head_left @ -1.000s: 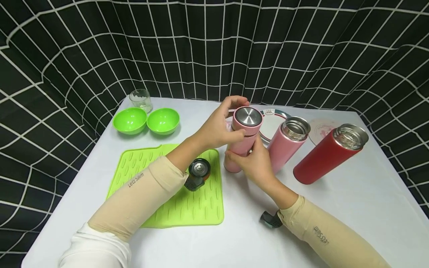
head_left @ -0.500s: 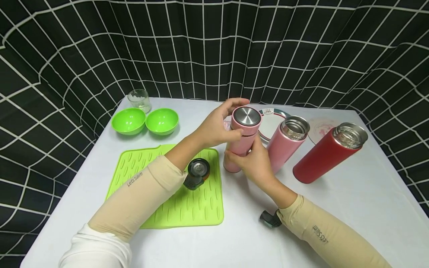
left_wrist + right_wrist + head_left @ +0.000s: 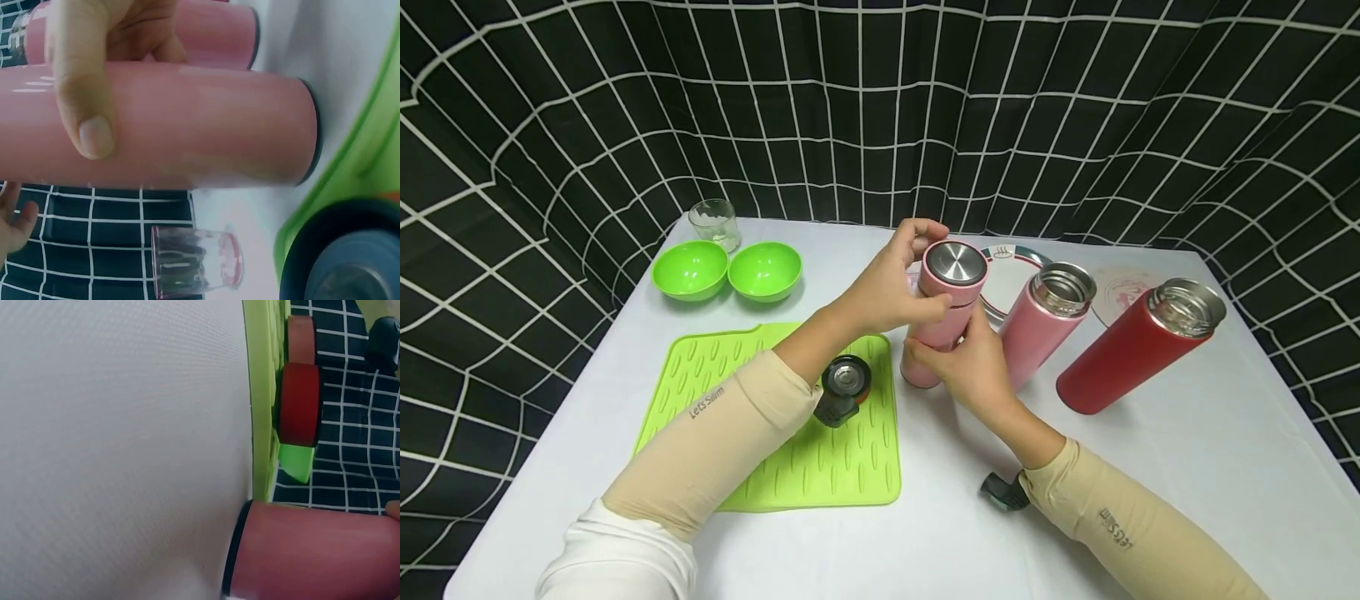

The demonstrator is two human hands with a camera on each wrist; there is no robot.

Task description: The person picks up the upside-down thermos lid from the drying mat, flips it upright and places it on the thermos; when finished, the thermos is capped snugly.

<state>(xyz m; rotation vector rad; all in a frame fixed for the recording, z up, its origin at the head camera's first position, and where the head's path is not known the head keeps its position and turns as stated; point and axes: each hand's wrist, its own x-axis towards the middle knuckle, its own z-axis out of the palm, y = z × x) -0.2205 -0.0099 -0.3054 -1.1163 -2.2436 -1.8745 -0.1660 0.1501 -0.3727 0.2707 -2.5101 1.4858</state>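
A pink thermos [image 3: 919, 372] stands on the white table, a pink lid with a steel top [image 3: 957, 264] on its mouth. My left hand [image 3: 891, 287] holds the lid, thumb at the front and fingers behind. Lower down, my right hand [image 3: 973, 367] grips the thermos body; its thumb [image 3: 94, 134] lies across the pink wall in the left wrist view. Just right of that hand is a second pink thermos [image 3: 1037, 333], uncapped. Farther right stands a red thermos [image 3: 1123, 354], its steel mouth also uncovered.
A green mat [image 3: 850, 467] lies left, bearing a red lid [image 3: 300, 405] and a pink lid [image 3: 301, 339]. Two green bowls [image 3: 691, 271] and a glass [image 3: 715, 223] stand at the back left. Behind the thermoses are a plate [image 3: 1006, 279] and a clear pinkish cup [image 3: 194, 259].
The left fingers behind the lid have shifted slightly to the left and curled a little more. The dark gap beneath the lid looks narrower. The right hand keeps its place on the thermos.
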